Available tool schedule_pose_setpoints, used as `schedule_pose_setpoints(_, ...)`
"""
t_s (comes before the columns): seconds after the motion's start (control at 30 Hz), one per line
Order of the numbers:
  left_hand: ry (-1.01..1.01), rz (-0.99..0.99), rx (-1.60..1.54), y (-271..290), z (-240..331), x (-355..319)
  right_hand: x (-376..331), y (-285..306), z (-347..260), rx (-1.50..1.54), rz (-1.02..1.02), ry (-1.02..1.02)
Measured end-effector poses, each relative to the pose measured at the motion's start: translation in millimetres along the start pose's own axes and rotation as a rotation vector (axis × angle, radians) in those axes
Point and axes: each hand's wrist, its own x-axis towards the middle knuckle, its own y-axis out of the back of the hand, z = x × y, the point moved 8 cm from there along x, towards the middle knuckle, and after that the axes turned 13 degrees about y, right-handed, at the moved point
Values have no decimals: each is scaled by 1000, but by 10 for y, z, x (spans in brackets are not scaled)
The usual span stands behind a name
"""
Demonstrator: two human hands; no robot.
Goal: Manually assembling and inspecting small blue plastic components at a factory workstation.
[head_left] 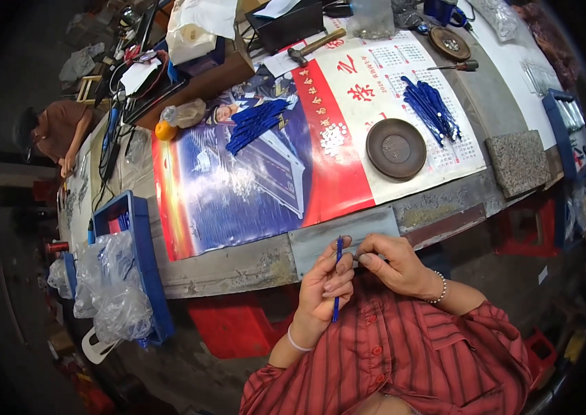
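Blue rod (336, 309): gripped in the left hand, close to the striped shirt (403, 339), standing nearly vertical in view.
Table (230, 273): worn and grey, spread beyond both hands.
Calendar (334, 190): large printed sheet flat on the table.
Blue bin (147, 256): left of the calendar, clear plastic bags (116, 283) spilling over it.
Grey plate (348, 228): at the near edge, just past the hands.
Rod bundles (430, 107): two blue heaps, both on the calendar.
Left hand (324, 287): fingers curled closed round the rod.
Right hand (393, 265): thumb and index nearly together beside the left fingertips; cannot tell whether they hold anything.
Brown bowl (410, 166): on the calendar.
White pieces (333, 138): small, clustered left of the bowl.
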Motion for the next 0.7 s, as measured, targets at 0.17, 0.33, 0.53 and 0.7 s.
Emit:
schedule_pose_setpoints(0.17,3,18,-50,-6,-8,15,23,17,-7,27,37,33)
schedule_pose_setpoints(0.33,0,20,-48,-20,-5,37,24,16,45,22,30,36)
schedule_pose_setpoints(0.53,-43,56,131,-60,-8,67,-16,78,63,33,89,-43)
schedule_pose_setpoints(0.7,-474,402,776,-178,123,-99,45,-15,29,-11,21,5)
